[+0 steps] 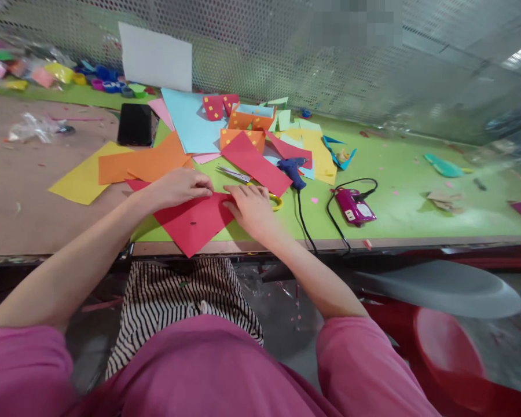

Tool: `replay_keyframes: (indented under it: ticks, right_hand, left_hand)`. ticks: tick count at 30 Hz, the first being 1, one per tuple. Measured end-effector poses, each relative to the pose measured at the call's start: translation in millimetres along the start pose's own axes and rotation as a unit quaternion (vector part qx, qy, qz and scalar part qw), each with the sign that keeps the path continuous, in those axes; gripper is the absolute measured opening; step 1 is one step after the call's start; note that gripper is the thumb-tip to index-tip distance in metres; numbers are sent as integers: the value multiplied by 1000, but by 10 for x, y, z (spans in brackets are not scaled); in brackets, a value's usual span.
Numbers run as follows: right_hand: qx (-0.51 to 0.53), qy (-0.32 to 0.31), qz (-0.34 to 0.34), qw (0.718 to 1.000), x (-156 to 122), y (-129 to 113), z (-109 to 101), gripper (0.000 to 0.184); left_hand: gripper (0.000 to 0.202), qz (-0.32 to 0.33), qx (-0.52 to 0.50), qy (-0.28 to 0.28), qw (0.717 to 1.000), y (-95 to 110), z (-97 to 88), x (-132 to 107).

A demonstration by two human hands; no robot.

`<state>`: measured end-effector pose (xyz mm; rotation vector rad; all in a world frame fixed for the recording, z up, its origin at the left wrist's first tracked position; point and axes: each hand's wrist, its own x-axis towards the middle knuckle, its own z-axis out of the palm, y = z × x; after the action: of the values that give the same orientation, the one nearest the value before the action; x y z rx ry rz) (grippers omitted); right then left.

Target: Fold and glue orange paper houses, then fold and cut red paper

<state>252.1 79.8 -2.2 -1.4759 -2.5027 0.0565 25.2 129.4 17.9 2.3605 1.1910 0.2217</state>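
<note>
A red paper sheet [193, 223] lies at the near edge of the green table [399, 197], one corner hanging over the edge. My left hand [182, 186] rests on its upper left part, fingers curled and pinching the paper's top edge. My right hand [252, 209] presses down on the sheet's right side, fingertips together on the same edge. Scissors [238, 175] with a yellow handle lie just beyond my right hand. A blue glue gun [292, 171] sits to the right of them, its black cord running off the table.
Orange paper [145, 164], yellow paper [84, 179], a light blue sheet [191, 121] and another red strip [256, 163] are spread behind my hands. A black phone [134, 124] lies back left. A magenta device [355, 207] with a cord sits right. A grey stool [438, 286] stands below.
</note>
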Motion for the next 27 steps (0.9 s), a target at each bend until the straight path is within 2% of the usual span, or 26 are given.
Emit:
replay_keyframes:
  ticks: [2, 8, 11, 19, 27]
  right_hand:
    - [15, -27, 14, 999, 64, 45, -33, 29]
    - [37, -35, 19, 999, 98, 118, -94, 25]
    - [33, -38, 22, 998, 96, 119, -89, 25]
    - [12, -8, -1, 1000, 72, 74, -54, 25]
    - [15, 1, -43, 999, 222, -85, 46, 27]
  left_hand:
    - [42, -8, 5, 10, 1000, -40, -9, -35]
    - [34, -44, 43, 41, 997, -276, -17, -182]
    - [32, -48, 46, 57, 996, -320, -1, -250]
    - [33, -42, 55, 68, 995, -258, 53, -308]
    - [35, -8, 61, 87, 994, -153, 166, -268]
